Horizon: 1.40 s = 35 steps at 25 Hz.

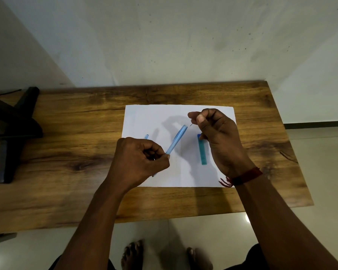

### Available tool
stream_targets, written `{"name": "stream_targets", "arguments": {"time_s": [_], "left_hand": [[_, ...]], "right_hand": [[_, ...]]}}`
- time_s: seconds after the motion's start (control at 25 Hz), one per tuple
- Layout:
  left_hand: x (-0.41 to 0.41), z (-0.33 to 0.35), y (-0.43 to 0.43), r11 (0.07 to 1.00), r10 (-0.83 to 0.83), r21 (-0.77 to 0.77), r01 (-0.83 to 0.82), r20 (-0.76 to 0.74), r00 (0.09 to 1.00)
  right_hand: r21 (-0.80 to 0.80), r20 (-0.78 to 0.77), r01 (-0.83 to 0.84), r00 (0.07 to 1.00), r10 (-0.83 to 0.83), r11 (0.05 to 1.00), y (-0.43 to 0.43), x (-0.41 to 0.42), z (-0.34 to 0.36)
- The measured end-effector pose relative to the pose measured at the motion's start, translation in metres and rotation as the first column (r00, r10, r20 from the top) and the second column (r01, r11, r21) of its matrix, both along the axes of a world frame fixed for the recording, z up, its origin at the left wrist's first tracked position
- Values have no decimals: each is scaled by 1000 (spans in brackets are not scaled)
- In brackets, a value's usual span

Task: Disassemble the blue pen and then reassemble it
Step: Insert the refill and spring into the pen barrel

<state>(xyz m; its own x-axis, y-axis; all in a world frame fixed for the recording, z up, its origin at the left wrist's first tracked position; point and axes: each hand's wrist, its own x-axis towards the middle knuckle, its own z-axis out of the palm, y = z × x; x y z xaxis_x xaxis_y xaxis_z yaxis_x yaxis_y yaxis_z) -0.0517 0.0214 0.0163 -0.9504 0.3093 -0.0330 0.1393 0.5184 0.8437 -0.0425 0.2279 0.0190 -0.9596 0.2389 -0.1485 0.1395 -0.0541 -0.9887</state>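
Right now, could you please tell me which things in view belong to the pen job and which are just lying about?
Belonging to the job:
- light blue pen barrel, held in the left hand
- thin refill tip, pinched by the right hand
- teal pen cap on the white paper sheet
- small blue pen piece

Just lying about:
- black stand on the wooden table

Place: looking like a room in a home.
Signs: bare feet [132,254] standing on a glossy tiled floor [203,230]; a wooden table [66,133] sitting against a scuffed plain wall [164,45].
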Motion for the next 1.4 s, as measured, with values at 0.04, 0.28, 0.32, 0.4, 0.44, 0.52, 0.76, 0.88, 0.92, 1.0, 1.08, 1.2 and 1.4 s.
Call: {"name": "stream_targets", "arguments": {"time_s": [0.04,0.28,0.32,0.4,0.44,0.52,0.76,0.88,0.92,1.0,1.08,1.2,1.4], "left_hand": [[1,0,1,1000,-2,0,2,-3,1000],[0,1,1,999,-41,9,41,-33,999],[0,1,1,999,-40,11,41,-38,998],[1,1,1,999,-44,7,44,-48,998],[1,1,1,999,-45,6,46,-53,998],[1,0,1,999,-41,11,42,-54,998],[0,1,-1,999,-31,14,32,-71,997],[0,1,-1,1000,-23,10,24,-90,996],[0,2,-1,1000,-16,12,17,-96,995],[-1,2,0,1000,-4,19,6,-115,993],[-2,3,0,1000,4,30,0,-142,990],[-2,2,0,999,20,51,-11,-180,984],[0,-1,4,995,74,81,-56,-241,968]], "right_hand": [[1,3,1,1000,-1,1000,0,0,0],[-24,-7,5,1000,-5,1000,0,1,2],[-22,-7,3,1000,-3,1000,0,1,2],[-7,-1,-5,1000,5,1000,-1,1,1],[2,0,-13,1000,13,1000,-2,1,0],[7,-2,-28,1000,28,1000,-3,1,1],[-6,-15,-75,997,75,997,-5,0,-1],[8,-11,-105,994,105,994,-7,0,-1],[13,-6,-109,994,109,994,-8,0,-1],[3,2,-100,995,100,995,-11,-1,-1],[-24,-3,-83,997,83,996,-13,-1,0],[-77,-19,-52,999,51,996,-18,-3,1],[-269,-7,24,1000,-27,963,-28,0,3]]}}
